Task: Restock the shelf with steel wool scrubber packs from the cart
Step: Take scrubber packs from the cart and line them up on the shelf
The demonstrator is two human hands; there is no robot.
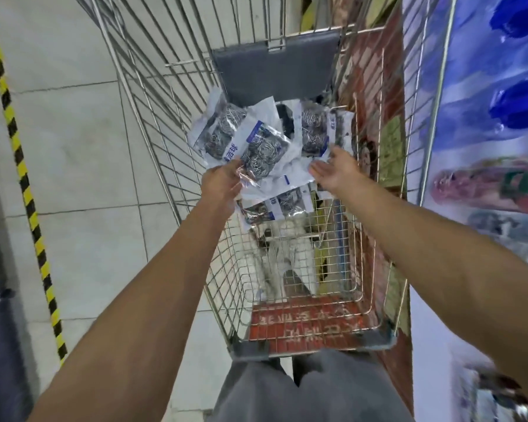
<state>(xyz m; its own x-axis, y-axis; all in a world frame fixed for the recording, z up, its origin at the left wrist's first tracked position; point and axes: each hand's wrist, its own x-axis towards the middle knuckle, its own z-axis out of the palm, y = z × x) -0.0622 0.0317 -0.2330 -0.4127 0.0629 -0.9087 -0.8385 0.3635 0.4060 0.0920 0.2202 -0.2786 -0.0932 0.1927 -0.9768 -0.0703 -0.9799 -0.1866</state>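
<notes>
Scrubber packs lie in a loose pile at the far end of the cart, approx. below the grey flap. Each pack: clear/white bag w/ blue label, steel wool coils inside. One pack sits at the top of the pile, tilted; my left hand pinches its near corner, fingers closed on the plastic. My right hand is open, palm turned inward, fingers spread, just beside the right-side packs; contact w/ them cannot be confirmed. Near end of the basket holds no packs. Tiled floor on the left. Shelf w/ blue goods on the right, blurred.
</notes>
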